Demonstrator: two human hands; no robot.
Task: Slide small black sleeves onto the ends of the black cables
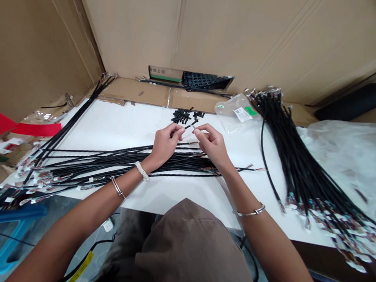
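Observation:
Over the white table [136, 198], my left hand [168, 140] pinches the end of a thin black cable [188, 125]. Close on its right, the fingertips of my right hand [210, 143] are pressed together at a small pale tip; what exactly they grip is too small to tell. Just beyond both hands lies a small pile of short black pieces [181, 115]. Beneath my wrists a bundle of black cables [133, 159] runs left to right, with bare wire ends at the right and white connectors at the left.
A thick bundle of black cables [284, 141] fans out at the right, beside crumpled clear plastic [346, 152]. A plastic bag with a green label [235, 112] lies at the back. More cables [77, 117] slant along the left. Cardboard walls [218, 28] surround the table.

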